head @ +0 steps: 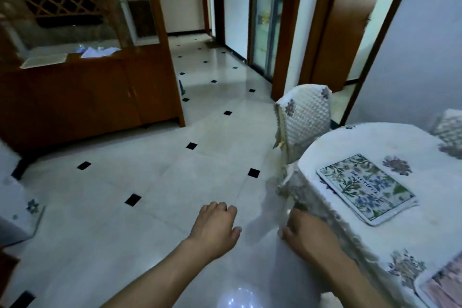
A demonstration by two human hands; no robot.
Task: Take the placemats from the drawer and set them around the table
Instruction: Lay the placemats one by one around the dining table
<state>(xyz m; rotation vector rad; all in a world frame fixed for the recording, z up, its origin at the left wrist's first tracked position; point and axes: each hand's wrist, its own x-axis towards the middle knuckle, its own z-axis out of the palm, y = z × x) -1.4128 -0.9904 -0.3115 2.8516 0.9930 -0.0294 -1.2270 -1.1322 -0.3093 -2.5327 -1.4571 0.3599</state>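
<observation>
A floral placemat (366, 189) lies flat on the round table (350, 142), which has a white flowered cloth. A second, pinkish placemat (442, 285) shows at the bottom right edge of the table. My left hand (215, 227) hangs over the tiled floor with its fingers curled and nothing in it. Beside the table's hanging cloth is my right hand (307, 232), fingers bent downward, holding nothing. A wooden cabinet (87, 97) stands at the far left; no drawer is visible on it.
A chair with a quilted white cover (303, 117) stands against the table's far side, another (450, 127) at the right edge. A pale tray (43, 61) and papers lie on the cabinet's shelf. White tiled floor stretches between cabinet and table. Doorways open at the back.
</observation>
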